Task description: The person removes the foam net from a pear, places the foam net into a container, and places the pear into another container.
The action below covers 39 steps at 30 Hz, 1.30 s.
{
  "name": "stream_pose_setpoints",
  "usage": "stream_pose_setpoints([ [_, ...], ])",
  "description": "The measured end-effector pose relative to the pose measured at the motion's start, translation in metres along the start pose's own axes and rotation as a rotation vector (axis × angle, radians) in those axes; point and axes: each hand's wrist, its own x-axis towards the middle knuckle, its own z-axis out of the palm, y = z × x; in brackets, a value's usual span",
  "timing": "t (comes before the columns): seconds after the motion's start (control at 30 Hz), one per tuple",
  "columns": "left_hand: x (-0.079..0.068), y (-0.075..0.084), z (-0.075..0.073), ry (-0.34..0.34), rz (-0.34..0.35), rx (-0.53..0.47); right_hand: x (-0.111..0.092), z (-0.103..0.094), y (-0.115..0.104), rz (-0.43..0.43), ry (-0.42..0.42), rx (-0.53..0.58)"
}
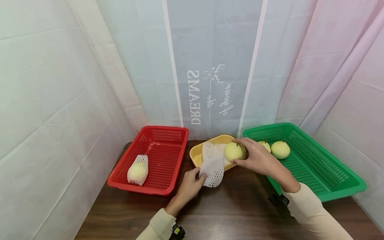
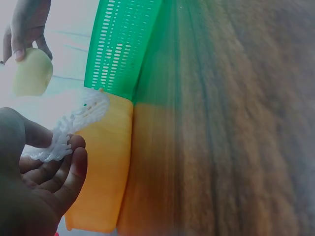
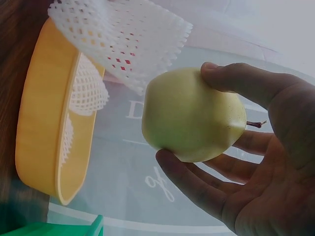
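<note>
So, left hand [image 1: 189, 184] pinches foam net [image 1: 213, 171] over near edge of yellow tray [image 1: 196, 157]; right hand [image 1: 256, 156], spread round pear [image 1: 234, 152], grips it above right edge. I'd widen the mouth, feed straight, stem last.

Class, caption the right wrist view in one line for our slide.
Right grip holding a green pear beside a white foam net, yellow tray nearby.
</note>
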Motion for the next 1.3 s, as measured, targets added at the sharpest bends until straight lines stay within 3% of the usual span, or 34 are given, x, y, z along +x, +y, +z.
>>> stream_pose_setpoints([
  [0.5, 0.012, 0.012, 0.003, 0.032, -0.023, -0.055, 0.003, -0.008, 0.014, 0.037, -0.003, -0.001],
  [0.93, 0.027, 0.017, 0.008, 0.08, -0.03, -0.107, 0.006, -0.017, 0.031, 0.128, -0.033, 0.016],
  [1.3, 0.038, 0.018, 0.011, 0.112, -0.019, -0.092, 0.009, -0.022, 0.045, 0.162, -0.043, 0.007],
])
